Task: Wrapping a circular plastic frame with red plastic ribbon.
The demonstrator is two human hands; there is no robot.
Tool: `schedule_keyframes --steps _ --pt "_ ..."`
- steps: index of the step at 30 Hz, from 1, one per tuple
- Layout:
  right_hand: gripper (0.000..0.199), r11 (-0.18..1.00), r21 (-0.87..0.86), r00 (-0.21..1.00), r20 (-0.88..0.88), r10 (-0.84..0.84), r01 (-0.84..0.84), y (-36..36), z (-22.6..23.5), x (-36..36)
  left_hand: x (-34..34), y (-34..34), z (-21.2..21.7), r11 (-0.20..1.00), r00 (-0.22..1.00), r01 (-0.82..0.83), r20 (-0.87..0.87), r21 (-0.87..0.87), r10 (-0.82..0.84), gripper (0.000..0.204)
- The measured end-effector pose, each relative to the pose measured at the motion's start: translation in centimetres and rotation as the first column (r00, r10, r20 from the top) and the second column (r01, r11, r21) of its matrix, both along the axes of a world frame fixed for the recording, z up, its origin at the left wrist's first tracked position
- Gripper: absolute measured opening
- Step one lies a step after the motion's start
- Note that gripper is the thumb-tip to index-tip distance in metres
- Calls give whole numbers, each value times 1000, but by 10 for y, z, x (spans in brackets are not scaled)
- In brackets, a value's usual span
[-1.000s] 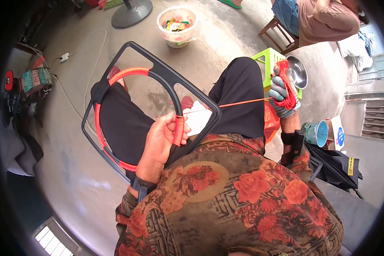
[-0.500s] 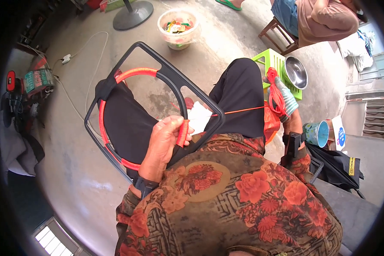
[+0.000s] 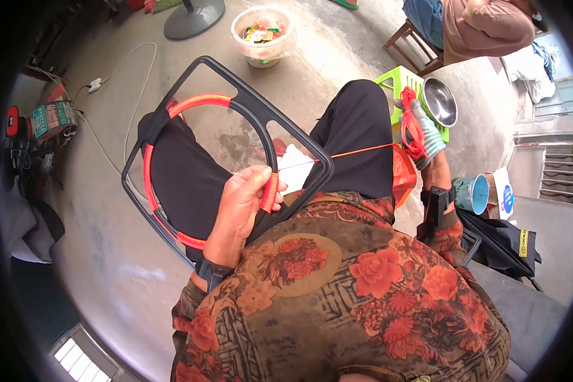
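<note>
Across my lap rests a black frame with a round ring inside it. Parts of the ring are wrapped in tight coils of red cord. My left hand is closed round the ring's near right side, thumb at the upper end of a wrapped stretch. My right hand, in a striped knit glove, is out to the right, closed on a bundle of red cord. A taut strand runs from that bundle across the frame's right corner toward my left thumb. White paper lies partly behind the frame.
A green plastic stool and a metal bowl stand beyond my right hand. Ahead is a tub of scraps. A blue bucket stands right; a white cable crosses the floor. A seated person is at far right.
The whole view has shifted slightly. Both hands keep their holds, and the strand between them stays stretched.
</note>
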State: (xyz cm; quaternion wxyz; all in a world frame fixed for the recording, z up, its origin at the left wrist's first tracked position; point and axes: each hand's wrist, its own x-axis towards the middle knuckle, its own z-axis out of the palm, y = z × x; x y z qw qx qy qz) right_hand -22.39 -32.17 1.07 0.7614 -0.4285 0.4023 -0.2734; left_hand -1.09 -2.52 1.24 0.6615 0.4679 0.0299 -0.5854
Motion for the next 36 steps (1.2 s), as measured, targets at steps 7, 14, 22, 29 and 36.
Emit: schedule_keyframes --steps 7,14,22,29,36 --pt "30 814 -179 818 -302 490 -553 46 4 44 2 6 -7 998 999 27 49 -60 -24 15" --pt "51 501 -188 519 -58 853 -845 104 -1 111 1 5 -5 995 994 -22 102 -99 32 15" --pt "25 597 65 592 244 768 -800 129 -31 152 -1 3 0 998 979 -61 194 -34 66 23" --pt "16 621 421 719 592 365 -661 146 -70 159 8 9 -11 999 999 0 44 -48 2 48" --pt "26 859 376 788 614 50 -347 48 -24 101 10 5 -13 999 985 18 -172 -49 -26 48"
